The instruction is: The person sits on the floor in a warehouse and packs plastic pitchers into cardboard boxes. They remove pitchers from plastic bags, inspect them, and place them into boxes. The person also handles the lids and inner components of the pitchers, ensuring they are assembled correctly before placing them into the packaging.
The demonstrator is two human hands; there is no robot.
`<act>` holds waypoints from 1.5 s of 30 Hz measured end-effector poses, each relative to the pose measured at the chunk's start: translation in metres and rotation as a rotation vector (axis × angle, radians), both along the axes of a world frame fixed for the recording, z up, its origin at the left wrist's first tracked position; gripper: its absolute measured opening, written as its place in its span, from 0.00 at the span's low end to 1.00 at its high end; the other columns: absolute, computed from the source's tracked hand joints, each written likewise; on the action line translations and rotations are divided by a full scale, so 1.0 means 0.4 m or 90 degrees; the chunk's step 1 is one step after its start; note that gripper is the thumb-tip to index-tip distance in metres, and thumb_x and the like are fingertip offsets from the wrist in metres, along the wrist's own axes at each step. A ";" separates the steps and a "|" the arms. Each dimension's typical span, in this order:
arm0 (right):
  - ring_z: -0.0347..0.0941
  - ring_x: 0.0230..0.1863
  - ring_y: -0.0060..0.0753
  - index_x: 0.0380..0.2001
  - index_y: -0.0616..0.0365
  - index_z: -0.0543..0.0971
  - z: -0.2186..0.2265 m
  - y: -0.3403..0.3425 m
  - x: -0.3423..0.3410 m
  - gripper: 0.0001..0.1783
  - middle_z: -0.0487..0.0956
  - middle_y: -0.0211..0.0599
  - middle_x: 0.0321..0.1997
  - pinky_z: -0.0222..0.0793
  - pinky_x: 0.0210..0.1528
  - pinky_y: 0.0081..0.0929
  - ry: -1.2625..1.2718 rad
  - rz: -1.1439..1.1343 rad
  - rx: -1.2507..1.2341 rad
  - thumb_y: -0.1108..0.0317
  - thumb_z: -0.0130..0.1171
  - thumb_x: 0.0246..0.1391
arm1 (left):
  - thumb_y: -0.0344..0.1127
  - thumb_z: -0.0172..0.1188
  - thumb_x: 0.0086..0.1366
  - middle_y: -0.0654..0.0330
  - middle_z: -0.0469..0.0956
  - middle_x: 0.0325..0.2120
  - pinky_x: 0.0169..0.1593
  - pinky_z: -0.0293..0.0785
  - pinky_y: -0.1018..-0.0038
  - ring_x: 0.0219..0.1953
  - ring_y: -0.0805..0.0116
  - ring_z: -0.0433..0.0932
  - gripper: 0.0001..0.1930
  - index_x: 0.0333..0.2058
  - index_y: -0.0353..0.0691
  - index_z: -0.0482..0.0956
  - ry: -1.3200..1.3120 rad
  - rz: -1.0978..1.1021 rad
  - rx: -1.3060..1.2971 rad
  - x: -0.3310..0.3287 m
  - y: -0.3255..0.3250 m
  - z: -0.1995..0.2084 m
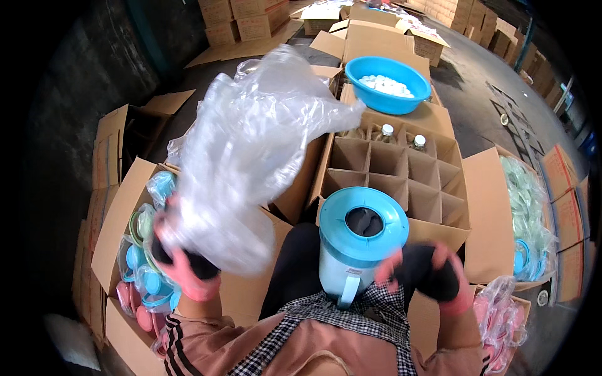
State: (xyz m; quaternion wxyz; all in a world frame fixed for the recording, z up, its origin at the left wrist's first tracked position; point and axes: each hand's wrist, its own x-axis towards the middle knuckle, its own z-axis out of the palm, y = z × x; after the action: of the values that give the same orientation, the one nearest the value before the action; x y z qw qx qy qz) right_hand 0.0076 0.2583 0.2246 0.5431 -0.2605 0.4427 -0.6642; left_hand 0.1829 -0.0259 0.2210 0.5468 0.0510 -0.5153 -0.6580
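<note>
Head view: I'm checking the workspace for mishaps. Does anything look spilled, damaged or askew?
No spill or damage stands out. Oddest is the clear plastic bag: crumpled, blurred and spread wide from the left hand, hiding what lies behind. The blue-lidded pitcher looks intact.

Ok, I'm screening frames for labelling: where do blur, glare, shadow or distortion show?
Head view: motion blur smears the left hand, the right hand and the lower clear plastic bag; head view: glare streaks the bag's folds; head view: the left wall sinks into shadow; head view: fisheye distortion skews the right-edge cartons.
</note>
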 end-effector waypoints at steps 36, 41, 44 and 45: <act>0.64 0.51 0.42 0.47 0.65 0.66 -0.035 -0.056 -0.294 0.26 0.68 0.45 0.49 0.63 0.52 0.35 0.477 -0.509 0.154 0.64 0.58 0.45 | 0.22 0.50 0.57 0.57 0.74 0.35 0.43 0.67 0.76 0.38 0.70 0.72 0.10 0.39 0.32 0.71 -0.038 0.019 -0.181 -0.378 -0.064 0.014; 0.68 0.46 0.32 0.49 0.62 0.66 -0.069 -0.005 -0.214 0.25 0.71 0.40 0.44 0.65 0.48 0.29 0.236 -0.650 0.059 0.63 0.56 0.49 | 0.21 0.58 0.39 0.42 0.69 0.39 0.53 0.60 0.55 0.46 0.41 0.67 0.11 0.26 0.33 0.72 -0.067 0.168 -0.816 -0.341 0.074 -0.024; 0.68 0.44 0.29 0.49 0.60 0.65 0.034 -0.063 -0.170 0.27 0.72 0.38 0.42 0.65 0.45 0.28 0.412 -0.639 0.236 0.60 0.58 0.47 | 0.21 0.57 0.42 0.39 0.68 0.42 0.53 0.61 0.57 0.47 0.43 0.67 0.11 0.29 0.32 0.70 0.034 -0.078 -0.739 -0.348 0.129 -0.010; 0.70 0.41 0.29 0.47 0.61 0.67 0.006 -0.037 -0.263 0.25 0.73 0.37 0.40 0.66 0.43 0.27 0.275 -0.594 0.155 0.61 0.58 0.47 | 0.20 0.55 0.43 0.40 0.68 0.42 0.52 0.63 0.59 0.45 0.43 0.68 0.12 0.31 0.31 0.69 0.033 -0.106 -0.654 -0.357 0.138 -0.011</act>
State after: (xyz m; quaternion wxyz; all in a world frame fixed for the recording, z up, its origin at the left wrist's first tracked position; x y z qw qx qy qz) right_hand -0.0976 0.2433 0.2269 0.1125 -0.1017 0.6872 -0.7105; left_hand 0.0400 0.0294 0.2166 0.4598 -0.2814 -0.7602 -0.3625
